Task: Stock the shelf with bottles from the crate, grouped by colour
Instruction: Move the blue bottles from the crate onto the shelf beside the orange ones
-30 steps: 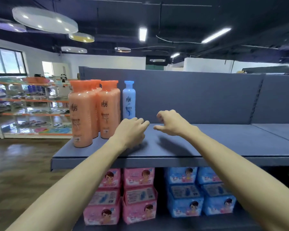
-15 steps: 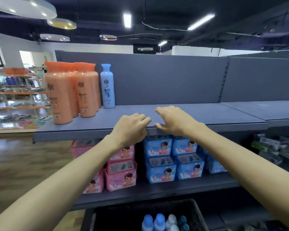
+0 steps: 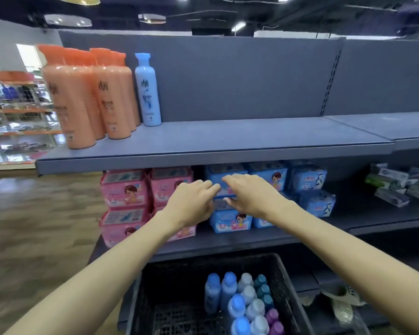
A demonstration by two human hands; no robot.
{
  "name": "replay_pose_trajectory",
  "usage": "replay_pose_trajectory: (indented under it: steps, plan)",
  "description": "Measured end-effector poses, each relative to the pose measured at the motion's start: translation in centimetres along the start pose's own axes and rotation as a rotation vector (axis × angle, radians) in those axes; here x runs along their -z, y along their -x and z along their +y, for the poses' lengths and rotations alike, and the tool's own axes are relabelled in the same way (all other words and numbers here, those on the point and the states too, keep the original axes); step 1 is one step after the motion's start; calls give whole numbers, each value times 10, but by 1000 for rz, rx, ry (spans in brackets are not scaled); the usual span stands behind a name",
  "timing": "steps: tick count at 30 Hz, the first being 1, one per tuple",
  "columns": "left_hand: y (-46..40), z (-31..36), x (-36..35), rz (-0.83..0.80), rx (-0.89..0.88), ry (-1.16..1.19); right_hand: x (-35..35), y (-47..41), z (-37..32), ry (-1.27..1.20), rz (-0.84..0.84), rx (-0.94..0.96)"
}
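Standing upright at the grey shelf's (image 3: 228, 143) far left: orange shampoo bottles (image 3: 87, 97), one pale blue bottle (image 3: 147, 90) just right. Sitting near in the black crate (image 3: 169, 293): blue, grey, teal, purple bottles (image 3: 247, 301). Hovering between, left hand (image 3: 191, 201) and right hand (image 3: 252, 194), each grip loose, holding nothing.

Your orange bottles (image 3: 87, 97) at far left carry a dark brand mark too blurred to read, the blue bottle (image 3: 147, 93) just right of them likewise, prints on pink packs (image 3: 125, 189) and blue packs (image 3: 230, 218) below unreadable
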State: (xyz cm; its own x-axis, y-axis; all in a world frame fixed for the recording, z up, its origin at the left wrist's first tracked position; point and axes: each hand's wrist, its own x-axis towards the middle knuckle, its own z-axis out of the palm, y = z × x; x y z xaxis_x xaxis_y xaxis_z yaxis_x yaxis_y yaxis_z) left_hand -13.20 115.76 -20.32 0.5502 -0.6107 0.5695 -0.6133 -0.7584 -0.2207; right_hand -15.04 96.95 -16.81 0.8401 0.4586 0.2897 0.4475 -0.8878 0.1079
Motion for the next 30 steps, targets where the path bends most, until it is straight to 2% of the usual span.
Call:
replay_pose_trajectory:
  steps: [4,11,17,23,30]
  plan:
    - [52,14,-48,-182,48,60,-67,16,-6,-27,-146,-14]
    - [143,45,-122,-645,206,291,-177,47,-28,-153,-380,-77]
    - [185,52,-159,-917,255,307,-246,55,-48,-199,-583,-153]
    - [201,46,-184,-1026,305,359,-291,44,-70,-218,-700,-238]
    - [205,39,-195,-1028,295,428,-324,34,-82,-170,-744,-329]
